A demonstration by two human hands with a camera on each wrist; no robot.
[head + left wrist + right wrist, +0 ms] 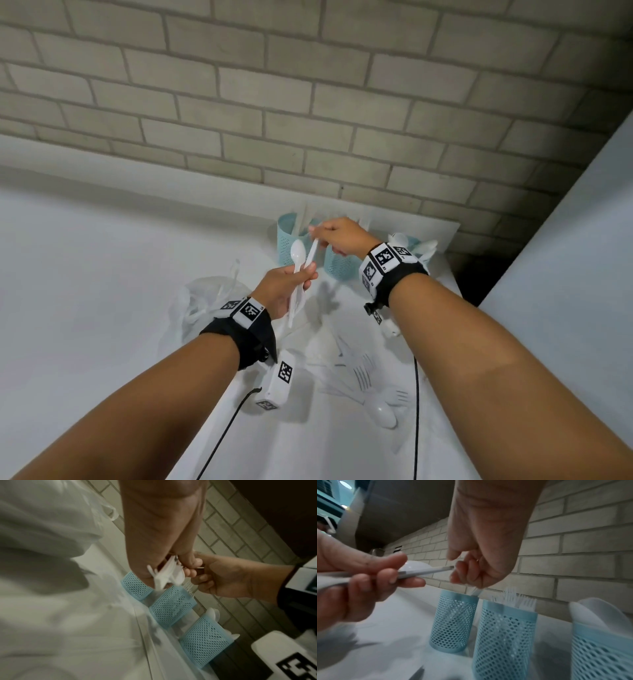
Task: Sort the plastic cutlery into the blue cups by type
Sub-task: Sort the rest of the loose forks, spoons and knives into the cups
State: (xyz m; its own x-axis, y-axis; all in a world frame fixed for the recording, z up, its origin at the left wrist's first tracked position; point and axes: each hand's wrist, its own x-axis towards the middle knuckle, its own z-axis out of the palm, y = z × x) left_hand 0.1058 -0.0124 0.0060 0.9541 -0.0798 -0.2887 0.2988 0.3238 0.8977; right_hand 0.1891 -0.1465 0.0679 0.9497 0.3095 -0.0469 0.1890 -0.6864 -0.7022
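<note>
The left hand (284,286) grips a small bundle of white cutlery, a spoon (297,255) standing bowl-up among it. The right hand (337,236) pinches one white piece (313,251) out of that bundle, above the three blue mesh cups (453,623) by the brick wall. More forks (364,375) lie loose on the worktop (85,274)

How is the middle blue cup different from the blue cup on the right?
The middle blue cup holds forks, tines sticking up; the right blue cup holds spoons with rounded bowls. The middle cup stands between two cups; the right cup stands at the row's end. Both are blue mesh and upright.
</note>
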